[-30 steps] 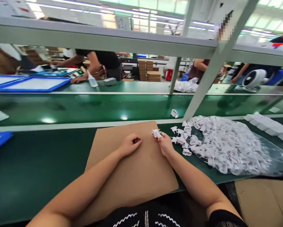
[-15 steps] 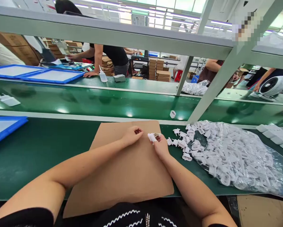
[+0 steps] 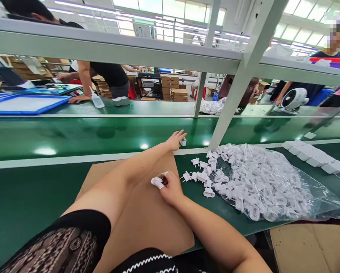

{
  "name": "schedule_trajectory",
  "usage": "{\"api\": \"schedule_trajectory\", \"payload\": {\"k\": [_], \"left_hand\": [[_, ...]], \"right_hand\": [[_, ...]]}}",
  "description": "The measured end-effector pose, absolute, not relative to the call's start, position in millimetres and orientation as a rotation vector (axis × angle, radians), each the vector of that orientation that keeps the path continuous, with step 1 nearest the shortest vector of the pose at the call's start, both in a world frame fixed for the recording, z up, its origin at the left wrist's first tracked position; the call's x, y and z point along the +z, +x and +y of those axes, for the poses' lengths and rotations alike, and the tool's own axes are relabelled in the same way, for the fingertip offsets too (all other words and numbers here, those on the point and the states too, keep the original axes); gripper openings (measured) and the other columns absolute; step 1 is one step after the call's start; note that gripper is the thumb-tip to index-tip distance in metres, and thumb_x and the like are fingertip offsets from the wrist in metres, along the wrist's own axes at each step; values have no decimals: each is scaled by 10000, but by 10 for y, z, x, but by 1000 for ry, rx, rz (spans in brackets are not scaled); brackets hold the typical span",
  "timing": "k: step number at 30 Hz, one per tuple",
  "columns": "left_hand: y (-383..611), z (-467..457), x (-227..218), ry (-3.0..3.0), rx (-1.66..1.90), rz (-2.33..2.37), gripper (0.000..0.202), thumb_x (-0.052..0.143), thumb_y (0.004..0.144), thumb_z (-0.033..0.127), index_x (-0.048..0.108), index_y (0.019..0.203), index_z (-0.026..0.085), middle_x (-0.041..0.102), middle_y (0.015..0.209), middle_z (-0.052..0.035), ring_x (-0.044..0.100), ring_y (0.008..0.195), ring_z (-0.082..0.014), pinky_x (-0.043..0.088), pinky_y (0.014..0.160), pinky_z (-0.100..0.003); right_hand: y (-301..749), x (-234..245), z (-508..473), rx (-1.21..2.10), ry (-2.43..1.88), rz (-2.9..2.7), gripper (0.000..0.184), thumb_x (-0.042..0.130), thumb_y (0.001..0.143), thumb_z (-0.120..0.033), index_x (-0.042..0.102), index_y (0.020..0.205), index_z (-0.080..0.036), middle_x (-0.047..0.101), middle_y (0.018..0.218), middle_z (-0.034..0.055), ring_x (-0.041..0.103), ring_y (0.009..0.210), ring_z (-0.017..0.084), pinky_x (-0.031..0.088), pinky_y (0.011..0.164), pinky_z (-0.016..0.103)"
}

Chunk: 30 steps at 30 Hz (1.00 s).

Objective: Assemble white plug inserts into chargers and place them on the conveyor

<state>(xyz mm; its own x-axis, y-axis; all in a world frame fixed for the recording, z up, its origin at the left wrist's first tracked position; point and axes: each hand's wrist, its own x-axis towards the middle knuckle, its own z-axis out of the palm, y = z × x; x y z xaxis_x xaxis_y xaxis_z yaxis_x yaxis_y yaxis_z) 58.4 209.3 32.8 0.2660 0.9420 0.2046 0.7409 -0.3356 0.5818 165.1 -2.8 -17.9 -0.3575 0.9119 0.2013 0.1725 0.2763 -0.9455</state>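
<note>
My left hand (image 3: 175,140) is stretched out over the far edge of the bench, fingers apart. Right beside its fingertips stands a small white hollow plug housing (image 3: 183,142) on the green belt; I cannot tell whether they touch. Closer to me, above a brown cardboard sheet (image 3: 155,216), my right hand (image 3: 172,187) is closed around a white plug piece (image 3: 157,183) with a yellowish part by the fingers. Several loose white plug parts with pins (image 3: 209,192) lie to the right of that hand.
A clear plastic bag (image 3: 260,182) heaped with white plug parts lies on the right. Behind it are rows of white blocks (image 3: 314,155). A slanted metal post (image 3: 229,102) rises at the bench's back edge. Across the belt are a squeeze bottle (image 3: 96,99), a fan (image 3: 294,99) and co-workers.
My left hand has moved away from the right hand, forward to the white housing, and its fingers have opened. My right hand keeps the plug piece. The view has turned right.
</note>
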Motion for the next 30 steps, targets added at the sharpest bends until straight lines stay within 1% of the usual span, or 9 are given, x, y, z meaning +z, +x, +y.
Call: {"api": "schedule_trajectory", "payload": {"k": [4,6,11,14,17,21,24,27,30], "left_hand": [[551,2147,321,2195,665,1575,359,739,735,208,705,1089,167,659,1279,-140,642,1147,-288,492,1033,-388],[457,2047,327,2184,696,1619,285,736,769,284,697,1027,169,669,1179,-123,662,1029,-264,516,944,-375],[72,1410,369,2122,801,1709,286,717,812,361,686,1043,197,718,1067,-69,656,945,-229,499,826,-329],[-119,806,400,2029,836,1742,290,735,801,406,708,1015,212,754,996,-41,669,889,-222,488,766,-316],[-161,187,410,1967,917,1708,255,726,801,396,726,977,210,767,977,-35,682,880,-216,489,767,-312],[-64,-389,300,1890,982,1612,224,736,815,376,731,966,211,758,932,-27,676,822,-197,491,747,-309],[-19,-537,142,1764,1077,1552,379,818,769,387,710,1084,206,740,1022,-56,676,882,-215,519,795,-330],[-51,-524,25,1700,1126,1482,532,892,694,435,707,1133,199,695,1109,-89,664,974,-245,536,866,-360],[-104,-484,-17,1704,1103,1403,370,838,759,467,756,990,191,682,998,-71,657,908,-228,533,849,-347]], "right_hand": [[1658,-193,-34,1143,-987,-1730,347,801,811,-553,702,836,-221,648,881,34,623,755,172,524,696,314],[1655,-170,-41,1165,-959,-1652,338,794,818,-556,721,856,-228,675,883,37,643,772,180,535,704,315],[1697,8,-25,1093,-929,-1417,308,752,857,-513,768,1001,-242,743,985,56,687,898,210,550,827,346],[1753,119,38,1117,-1023,-1292,369,759,824,-535,766,1027,-227,763,1001,65,682,873,216,544,800,356],[1776,167,113,1261,-1024,-1189,444,788,759,-539,751,1051,-206,776,1027,77,684,900,229,536,756,345],[1769,174,149,1488,-987,-1160,430,828,673,-469,753,1004,-206,774,1073,76,684,925,214,528,766,325],[1774,201,131,1556,-984,-1202,412,838,662,-450,757,987,-211,772,1064,71,679,896,200,528,770,326],[1797,251,98,1394,-990,-1409,365,819,741,-457,763,1008,-214,769,1034,65,679,898,200,534,828,352],[1828,291,54,1026,-970,-1746,289,757,851,-432,764,1055,-228,753,1031,56,661,862,185,533,838,358]]}}
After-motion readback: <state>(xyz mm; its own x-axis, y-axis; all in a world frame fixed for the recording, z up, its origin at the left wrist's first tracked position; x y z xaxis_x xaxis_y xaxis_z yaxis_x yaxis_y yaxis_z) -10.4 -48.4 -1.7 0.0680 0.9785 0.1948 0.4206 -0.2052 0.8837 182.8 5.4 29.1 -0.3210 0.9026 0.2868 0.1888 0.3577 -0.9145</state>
